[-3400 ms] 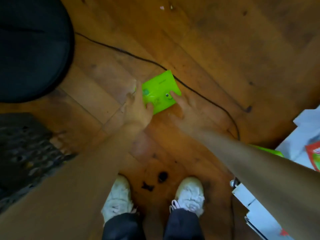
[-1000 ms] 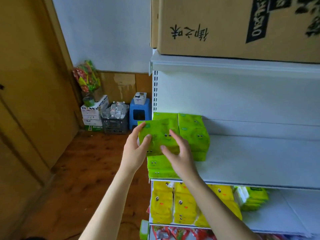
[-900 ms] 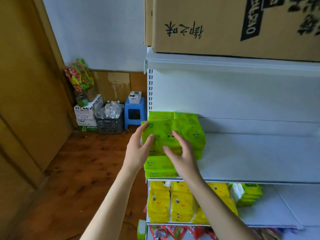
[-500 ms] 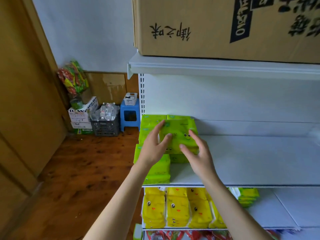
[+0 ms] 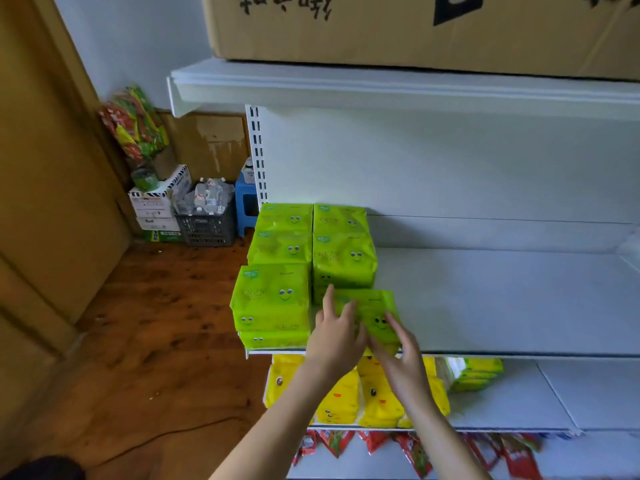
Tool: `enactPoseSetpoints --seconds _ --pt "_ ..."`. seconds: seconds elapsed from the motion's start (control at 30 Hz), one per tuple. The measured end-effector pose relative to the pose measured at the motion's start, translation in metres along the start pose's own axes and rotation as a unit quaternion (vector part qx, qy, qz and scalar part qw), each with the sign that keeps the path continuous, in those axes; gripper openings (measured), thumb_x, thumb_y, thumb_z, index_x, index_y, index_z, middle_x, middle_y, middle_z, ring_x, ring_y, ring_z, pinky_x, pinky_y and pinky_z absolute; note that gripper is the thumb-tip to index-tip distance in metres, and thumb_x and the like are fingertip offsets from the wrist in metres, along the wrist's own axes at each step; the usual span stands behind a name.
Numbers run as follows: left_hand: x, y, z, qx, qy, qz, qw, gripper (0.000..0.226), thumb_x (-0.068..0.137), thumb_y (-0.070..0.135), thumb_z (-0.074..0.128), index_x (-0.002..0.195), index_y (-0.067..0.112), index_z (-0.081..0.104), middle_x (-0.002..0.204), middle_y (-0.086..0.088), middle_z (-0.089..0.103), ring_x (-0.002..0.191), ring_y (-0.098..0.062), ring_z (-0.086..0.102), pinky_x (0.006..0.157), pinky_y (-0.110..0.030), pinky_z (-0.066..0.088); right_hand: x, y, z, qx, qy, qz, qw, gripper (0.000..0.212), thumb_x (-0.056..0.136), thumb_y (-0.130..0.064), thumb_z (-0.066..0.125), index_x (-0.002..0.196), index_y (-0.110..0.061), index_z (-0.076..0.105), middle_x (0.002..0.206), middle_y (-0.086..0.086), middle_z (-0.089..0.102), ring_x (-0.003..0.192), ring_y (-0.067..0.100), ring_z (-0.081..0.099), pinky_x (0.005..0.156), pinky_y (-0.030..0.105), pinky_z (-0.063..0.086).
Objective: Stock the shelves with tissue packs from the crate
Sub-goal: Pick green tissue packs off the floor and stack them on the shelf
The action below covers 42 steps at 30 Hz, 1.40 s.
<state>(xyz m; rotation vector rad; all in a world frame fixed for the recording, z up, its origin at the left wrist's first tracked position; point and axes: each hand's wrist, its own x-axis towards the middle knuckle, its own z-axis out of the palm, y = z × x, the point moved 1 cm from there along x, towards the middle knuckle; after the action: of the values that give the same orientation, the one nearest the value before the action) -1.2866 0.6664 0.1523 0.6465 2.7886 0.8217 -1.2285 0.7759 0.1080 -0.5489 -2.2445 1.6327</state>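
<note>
A green tissue pack [image 5: 375,313] with a smiley face lies at the front of the white middle shelf [image 5: 502,299], just right of the front green stack. My left hand [image 5: 336,332] holds its left side and my right hand [image 5: 401,355] holds its right front edge. Several more green packs [image 5: 277,296] are stacked at the shelf's left end, with another stack [image 5: 343,254] behind the held pack. The crate is out of view.
Yellow tissue packs [image 5: 346,400] fill the shelf below, with a few green-and-yellow packs [image 5: 474,375] to their right. A large cardboard box [image 5: 415,26] sits on the top shelf. A dark basket [image 5: 206,223], boxes and a blue stool [image 5: 244,202] stand on the wooden floor at left.
Both hands picked the pack off the floor, carried it up to the shelf, and have now lowered it from in front of the rear stacks down to the shelf's front.
</note>
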Motion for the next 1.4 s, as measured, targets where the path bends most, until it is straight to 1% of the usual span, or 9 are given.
enactPoseSetpoints --seconds 0.17,0.23,0.37,0.47,0.67,0.87,1.17,1.3,1.4 --pt "-0.007 -0.018 0.019 0.077 0.008 -0.040 0.996 0.063 0.087 0.033 0.019 0.134 0.002 0.046 0.141 -0.031 0.035 0.119 -0.045 0.049 0.092 -0.041 0.046 0.003 0.008 0.021 -0.050 -0.032 -0.023 0.998 0.062 0.084 -0.012 0.066 0.138 -0.018 0.035 0.140 0.009 0.040 0.126 0.007 0.033 0.101 0.014 0.026" --pt "-0.002 -0.022 0.024 0.135 0.000 -0.036 0.990 0.054 0.074 0.025 0.031 0.106 0.002 0.066 0.110 -0.026 0.064 0.092 -0.041 0.067 0.068 -0.038 0.056 0.006 0.007 0.025 -0.069 -0.036 -0.028 0.997 0.064 0.085 -0.009 0.065 0.141 -0.011 0.032 0.142 0.012 0.037 0.132 0.015 0.033 0.100 0.010 0.022" --pt "-0.002 -0.015 0.020 0.199 0.041 0.001 0.979 0.042 0.048 0.021 0.078 0.088 0.008 0.074 0.097 -0.014 0.071 0.095 -0.032 0.069 0.066 -0.034 0.057 0.007 0.007 0.028 -0.097 -0.035 -0.033 0.994 0.065 0.086 -0.010 0.064 0.142 -0.009 0.030 0.144 0.014 0.035 0.136 0.024 0.031 0.097 0.007 0.019" --pt "-0.005 -0.011 0.015 0.217 0.090 0.035 0.971 0.058 0.028 0.021 0.090 0.084 0.012 0.074 0.097 -0.009 0.072 0.097 -0.028 0.069 0.073 -0.035 0.056 0.007 0.010 0.028 -0.124 -0.026 -0.044 0.991 0.066 0.086 -0.017 0.063 0.142 -0.011 0.030 0.145 0.011 0.036 0.137 0.022 0.032 0.097 0.008 0.019" --pt "-0.015 -0.023 -0.028 0.182 0.242 0.009 0.953 0.043 0.078 0.032 0.046 0.113 0.018 0.066 0.128 -0.015 0.058 0.124 -0.039 0.050 0.101 -0.057 0.035 0.004 0.010 0.029 -0.136 -0.022 -0.050 0.989 0.067 0.088 -0.032 0.060 0.145 -0.022 0.026 0.149 0.003 0.031 0.139 0.016 0.028 0.101 0.016 0.023" --pt "-0.013 -0.065 -0.048 0.113 0.173 -0.167 0.964 0.059 0.085 0.065 0.036 0.133 0.034 0.051 0.152 -0.014 0.027 0.141 -0.046 0.012 0.102 -0.069 0.019 0.003 0.009 0.031 -0.141 -0.020 -0.048 0.989 0.069 0.088 -0.036 0.058 0.146 -0.023 0.022 0.152 0.004 0.026 0.141 0.018 0.026 0.090 0.014 0.031" --pt "-0.006 -0.067 -0.038 0.145 0.222 -0.110 0.958 0.057 0.082 0.059 0.036 0.116 0.024 0.067 0.130 -0.022 0.055 0.120 -0.056 0.043 0.089 -0.068 0.038 0.005 0.011 0.037 -0.125 -0.018 -0.050 0.991 0.071 0.088 -0.037 0.056 0.147 -0.025 0.019 0.153 0.007 0.023 0.141 0.021 0.024 0.096 0.023 0.038" --pt "-0.009 -0.070 -0.038 0.116 0.207 -0.137 0.962 0.061 0.087 0.068 0.030 0.136 0.036 0.046 0.153 -0.009 0.027 0.143 -0.041 0.006 0.109 -0.062 0.012 0.009 0.012 0.027 -0.099 -0.039 -0.059 0.993 0.069 0.085 -0.035 0.060 0.145 -0.022 0.027 0.149 0.007 0.030 0.140 0.019 0.027 0.098 0.013 0.028" --pt "-0.014 -0.069 -0.040 0.108 0.214 -0.137 0.961 0.054 0.091 0.061 0.034 0.141 0.041 0.035 0.157 -0.001 0.016 0.145 -0.030 -0.009 0.109 -0.063 -0.002 0.012 0.011 0.013 -0.098 -0.024 -0.064 0.993 0.069 0.080 -0.047 0.054 0.141 -0.020 0.036 0.146 0.011 0.036 0.138 0.023 0.030 0.107 0.038 0.037"
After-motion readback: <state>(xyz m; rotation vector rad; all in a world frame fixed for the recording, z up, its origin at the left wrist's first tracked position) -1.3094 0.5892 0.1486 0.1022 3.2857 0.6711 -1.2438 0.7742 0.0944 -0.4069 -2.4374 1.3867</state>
